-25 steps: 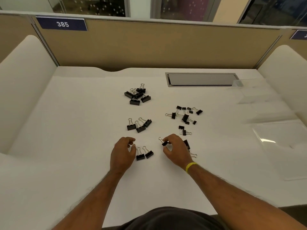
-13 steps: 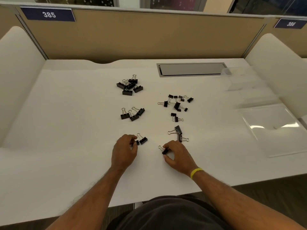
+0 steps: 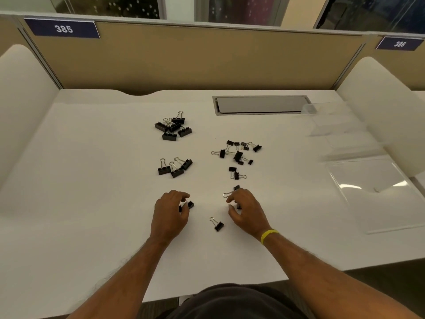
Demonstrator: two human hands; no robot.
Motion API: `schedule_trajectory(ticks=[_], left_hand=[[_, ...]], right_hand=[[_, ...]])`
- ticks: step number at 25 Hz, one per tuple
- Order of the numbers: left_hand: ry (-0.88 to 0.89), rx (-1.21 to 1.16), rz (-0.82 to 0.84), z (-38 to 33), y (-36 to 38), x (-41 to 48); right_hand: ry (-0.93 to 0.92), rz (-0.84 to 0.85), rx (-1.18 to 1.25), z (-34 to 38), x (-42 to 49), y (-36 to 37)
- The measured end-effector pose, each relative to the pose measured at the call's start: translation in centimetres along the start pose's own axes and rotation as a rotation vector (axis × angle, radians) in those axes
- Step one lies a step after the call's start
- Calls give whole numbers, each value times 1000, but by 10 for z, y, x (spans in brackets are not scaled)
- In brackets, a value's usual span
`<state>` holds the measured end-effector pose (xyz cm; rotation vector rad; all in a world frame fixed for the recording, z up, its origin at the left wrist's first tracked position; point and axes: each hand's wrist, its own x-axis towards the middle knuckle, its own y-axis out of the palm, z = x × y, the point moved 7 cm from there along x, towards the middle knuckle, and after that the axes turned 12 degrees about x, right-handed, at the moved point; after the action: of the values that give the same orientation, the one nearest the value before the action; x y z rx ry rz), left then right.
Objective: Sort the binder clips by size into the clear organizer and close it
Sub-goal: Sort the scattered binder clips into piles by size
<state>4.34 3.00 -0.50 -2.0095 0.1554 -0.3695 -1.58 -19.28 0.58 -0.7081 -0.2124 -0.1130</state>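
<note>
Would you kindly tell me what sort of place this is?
Probably a shared office or study hall: numbered signs 385 and 386 on a tan partition, white desk with cable hatch.

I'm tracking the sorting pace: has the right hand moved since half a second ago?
Yes: the right hand moved away from the person, to the clip pair beyond it, leaving its clip on the desk.

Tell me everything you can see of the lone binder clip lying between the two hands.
The binder clip is small: a black folded body, metal by the look of it, with a silver wire handle whose loop points away from the person and to the left. It lies on the white desk, apart from the other clips and nearer the person than they are. It sits between the left hand and the right hand and touches neither.
</note>
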Motion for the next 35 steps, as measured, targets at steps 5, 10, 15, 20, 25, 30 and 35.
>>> schedule_trajectory(ticks=[5,10,15,20,25,30,35], left_hand=[[-35,26,-16,-3,-1,19],[-74,13,-37,-4,1,28],[-122,48,-28,-4,5,30],[-153,71,-36,-3,2,28],[-182,87,-50,4,-5,28],[-276,84,-65,18,-15,15],[-296,78,-47,28,-15,-4]], right_hand=[[35,-33,-33,-15,77,-18],[185,53,-102,-46,140,-21],[163,232,-247,-67,181,-5],[72,318,-348,-70,194,15],[-13,240,-139,-52,190,14],[-25,255,81,-23,153,26],[-44,382,77,5,106,61]])
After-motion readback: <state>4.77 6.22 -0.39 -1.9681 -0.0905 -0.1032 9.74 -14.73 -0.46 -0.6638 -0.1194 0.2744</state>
